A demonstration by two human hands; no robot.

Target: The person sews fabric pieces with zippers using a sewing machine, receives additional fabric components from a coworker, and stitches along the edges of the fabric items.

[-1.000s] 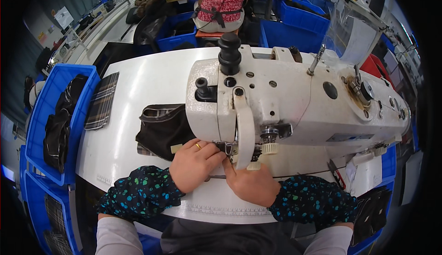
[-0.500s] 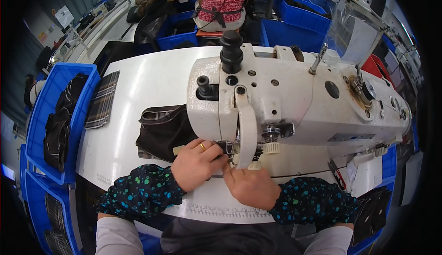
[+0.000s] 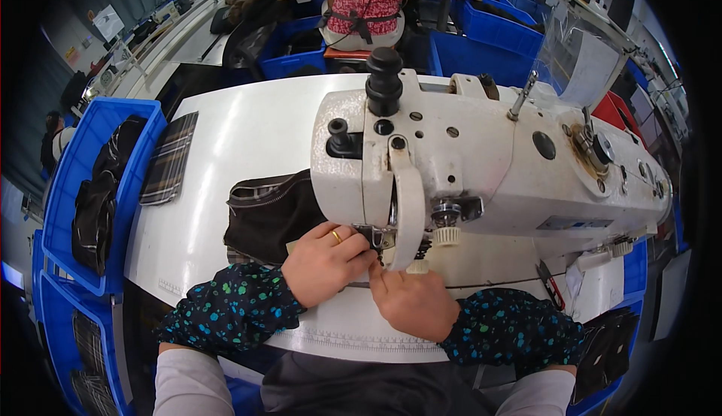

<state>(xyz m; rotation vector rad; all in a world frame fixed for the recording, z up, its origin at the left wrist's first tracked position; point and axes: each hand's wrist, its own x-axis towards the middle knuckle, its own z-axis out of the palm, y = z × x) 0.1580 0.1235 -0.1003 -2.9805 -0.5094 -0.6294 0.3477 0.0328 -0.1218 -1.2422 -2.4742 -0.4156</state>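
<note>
A dark brown zippered fabric pouch (image 3: 271,224), with plaid lining showing at its edges, lies flat on the white table, its right end under the head of the sewing machine (image 3: 451,145). My left hand (image 3: 329,266), a ring on one finger, presses its bent fingers together on the pouch's near edge, beside the presser foot (image 3: 374,235). Close against it, just right of the needle area, my right hand (image 3: 414,299) has its thumb and fingertips drawn together. What those fingertips grip is hidden. A small pale tab (image 3: 291,247) shows beside my left hand.
Plaid fabric pieces (image 3: 169,157) lie at the table's left. A blue bin (image 3: 56,205) there holds dark pouches. Right of the machine bed lies a red-and-black cutter (image 3: 551,284). A printed ruler strip (image 3: 361,344) follows the near edge. Another person (image 3: 368,3) sits beyond the table.
The whole view has shifted slightly. Both hands stay at the needle area with nearly the same finger positions, and the pouch shows no clear movement of its own.
</note>
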